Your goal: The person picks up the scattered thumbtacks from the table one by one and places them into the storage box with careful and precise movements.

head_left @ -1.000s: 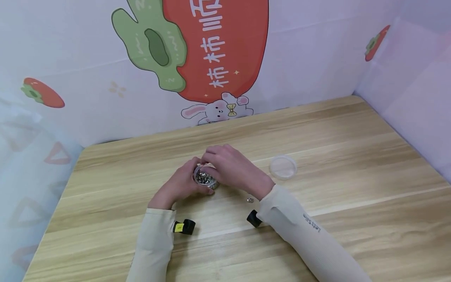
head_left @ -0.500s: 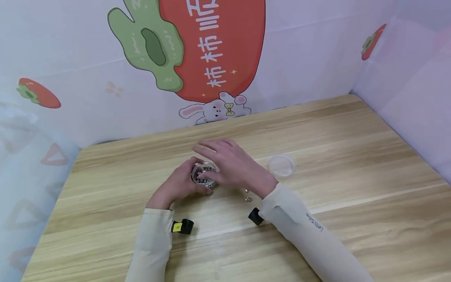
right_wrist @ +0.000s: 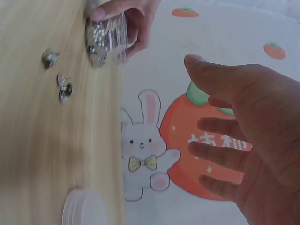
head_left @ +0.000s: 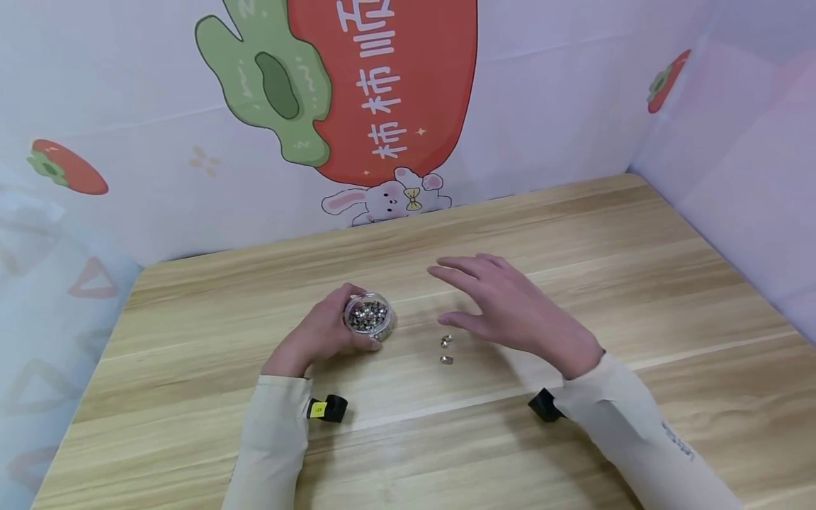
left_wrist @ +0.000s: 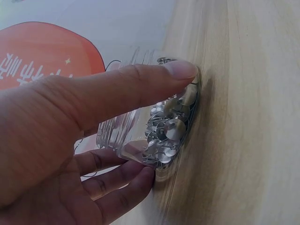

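My left hand (head_left: 325,329) grips a clear round plastic jar (left_wrist: 126,126), its thumb on one side and fingers round the other. Silver thumbtacks (left_wrist: 164,126) fill the lower part of the jar, which stands upright and uncovered on the table. My right hand (head_left: 510,304) is held above the table to the right of the jar, fingers apart and holding nothing. Below its thumb, several loose thumbtacks (right_wrist: 63,89) lie on the wood, one of them a single tack (head_left: 447,360) nearer me.
A clear round lid (right_wrist: 84,208) lies on the wooden table (head_left: 395,453); in the head view the right hand and arm hide it. A printed cloth wall (head_left: 542,106) rises behind the table, another along the right side.
My right hand has drawn out of the jar's mouth and moved right, its fingers spreading. More loose tacks show on the table. My left hand and the jar stay in place.
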Demonstrator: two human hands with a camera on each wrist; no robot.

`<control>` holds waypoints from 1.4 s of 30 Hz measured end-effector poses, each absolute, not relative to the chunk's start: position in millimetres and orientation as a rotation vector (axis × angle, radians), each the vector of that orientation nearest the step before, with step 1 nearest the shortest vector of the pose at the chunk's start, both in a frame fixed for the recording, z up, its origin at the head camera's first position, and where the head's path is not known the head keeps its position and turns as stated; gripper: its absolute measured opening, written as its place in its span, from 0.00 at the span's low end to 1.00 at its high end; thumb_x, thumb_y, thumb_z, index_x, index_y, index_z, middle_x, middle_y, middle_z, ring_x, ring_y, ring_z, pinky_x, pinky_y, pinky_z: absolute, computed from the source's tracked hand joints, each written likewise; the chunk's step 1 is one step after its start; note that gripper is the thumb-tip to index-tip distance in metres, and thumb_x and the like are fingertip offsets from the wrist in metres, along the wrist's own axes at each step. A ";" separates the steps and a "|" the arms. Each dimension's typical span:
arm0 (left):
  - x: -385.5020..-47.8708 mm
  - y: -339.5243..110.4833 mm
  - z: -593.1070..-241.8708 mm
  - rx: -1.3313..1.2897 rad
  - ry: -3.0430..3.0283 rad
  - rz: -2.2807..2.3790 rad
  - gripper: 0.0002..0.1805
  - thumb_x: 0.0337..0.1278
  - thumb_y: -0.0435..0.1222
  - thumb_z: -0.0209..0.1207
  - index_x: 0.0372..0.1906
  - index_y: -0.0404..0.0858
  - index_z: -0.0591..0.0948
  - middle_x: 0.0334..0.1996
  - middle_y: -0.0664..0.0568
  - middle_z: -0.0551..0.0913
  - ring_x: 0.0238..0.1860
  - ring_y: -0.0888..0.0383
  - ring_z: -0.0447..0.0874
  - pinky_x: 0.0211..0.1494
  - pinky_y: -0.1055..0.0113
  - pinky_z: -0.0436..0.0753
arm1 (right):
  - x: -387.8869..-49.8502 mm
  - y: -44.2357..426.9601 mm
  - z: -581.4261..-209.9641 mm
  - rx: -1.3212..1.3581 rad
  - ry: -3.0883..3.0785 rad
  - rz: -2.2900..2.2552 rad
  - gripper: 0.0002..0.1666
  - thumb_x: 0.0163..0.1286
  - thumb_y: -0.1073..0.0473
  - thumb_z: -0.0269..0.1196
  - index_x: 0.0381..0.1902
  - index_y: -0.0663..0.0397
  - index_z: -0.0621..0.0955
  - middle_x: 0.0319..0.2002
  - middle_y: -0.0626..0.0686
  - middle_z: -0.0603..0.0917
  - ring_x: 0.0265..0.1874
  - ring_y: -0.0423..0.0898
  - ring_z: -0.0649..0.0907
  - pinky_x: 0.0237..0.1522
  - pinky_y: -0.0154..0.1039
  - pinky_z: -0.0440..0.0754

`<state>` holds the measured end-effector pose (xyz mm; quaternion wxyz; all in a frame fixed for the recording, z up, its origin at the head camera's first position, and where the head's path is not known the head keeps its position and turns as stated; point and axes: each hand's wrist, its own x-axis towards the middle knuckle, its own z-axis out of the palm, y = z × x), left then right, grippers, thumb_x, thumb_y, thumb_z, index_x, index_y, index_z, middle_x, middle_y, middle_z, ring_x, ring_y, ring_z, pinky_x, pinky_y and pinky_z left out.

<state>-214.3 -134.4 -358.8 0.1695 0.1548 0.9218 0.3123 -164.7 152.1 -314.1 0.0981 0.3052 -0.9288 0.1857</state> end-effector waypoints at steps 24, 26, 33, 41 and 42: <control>-214.5 -133.5 -358.9 0.457 2.634 0.885 0.46 0.32 0.43 0.79 0.61 0.42 0.68 0.59 0.43 0.76 0.57 0.46 0.76 0.62 0.48 0.74 | -170.5 146.4 -351.3 0.935 -3.066 0.574 0.02 0.63 0.58 0.67 0.30 0.46 0.83 0.30 0.41 0.80 0.27 0.37 0.74 0.34 0.32 0.76; -214.7 -133.8 -359.0 0.458 2.633 0.883 0.46 0.32 0.43 0.79 0.62 0.42 0.68 0.59 0.43 0.76 0.57 0.46 0.76 0.62 0.48 0.74 | -171.0 145.3 -354.3 0.954 -3.062 0.561 0.04 0.64 0.58 0.67 0.28 0.45 0.82 0.28 0.40 0.79 0.27 0.36 0.74 0.33 0.31 0.75; -214.3 -134.7 -359.0 0.460 2.635 0.881 0.46 0.32 0.43 0.79 0.61 0.41 0.68 0.59 0.43 0.76 0.57 0.46 0.76 0.63 0.47 0.74 | -171.6 142.5 -359.7 0.956 -3.074 0.511 0.08 0.66 0.58 0.64 0.26 0.44 0.81 0.26 0.40 0.77 0.25 0.36 0.73 0.32 0.30 0.73; -213.7 -134.9 -358.3 0.433 2.626 0.867 0.46 0.33 0.44 0.79 0.62 0.42 0.67 0.60 0.43 0.75 0.58 0.46 0.75 0.63 0.48 0.73 | -166.2 147.3 -333.9 0.906 -2.944 0.502 0.04 0.63 0.61 0.66 0.30 0.44 0.84 0.30 0.40 0.82 0.26 0.35 0.75 0.33 0.32 0.76; -213.9 -134.7 -358.2 0.435 2.627 0.866 0.46 0.33 0.44 0.79 0.62 0.42 0.67 0.60 0.43 0.75 0.58 0.46 0.75 0.63 0.48 0.73 | -165.1 148.0 -330.0 0.906 -2.930 0.505 0.04 0.63 0.61 0.67 0.31 0.45 0.85 0.30 0.40 0.83 0.27 0.35 0.76 0.33 0.32 0.76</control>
